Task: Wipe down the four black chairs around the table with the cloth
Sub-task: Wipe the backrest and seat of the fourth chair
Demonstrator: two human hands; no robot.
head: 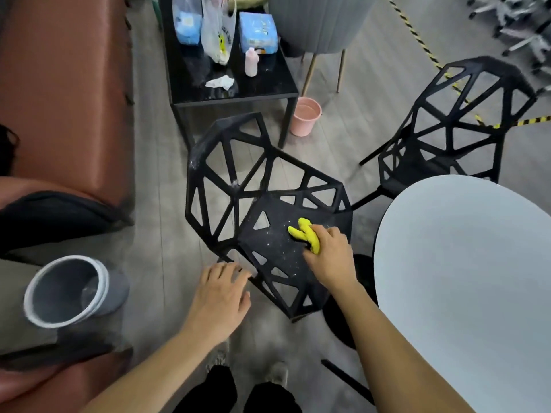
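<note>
Off to my left I see a grey bin [67, 289] tilted on its side, its open mouth facing me, beside a reddish-brown sofa [65, 93]. Ahead stands a black side worktop [262, 81] carrying two blue packs [258, 32], a clear plastic bag [216, 31], a small pink bottle [251, 62] standing upright and a crumpled white tissue [220, 82] near its front edge. A pink bucket [306, 116] sits on the floor just beside that worktop's right front leg. Behind it is a grey upholstered chair [322, 22] on slim gold legs. Yellow-and-black striped tape [417, 40] runs across the wood-look floor [155, 234] at upper right.
</note>
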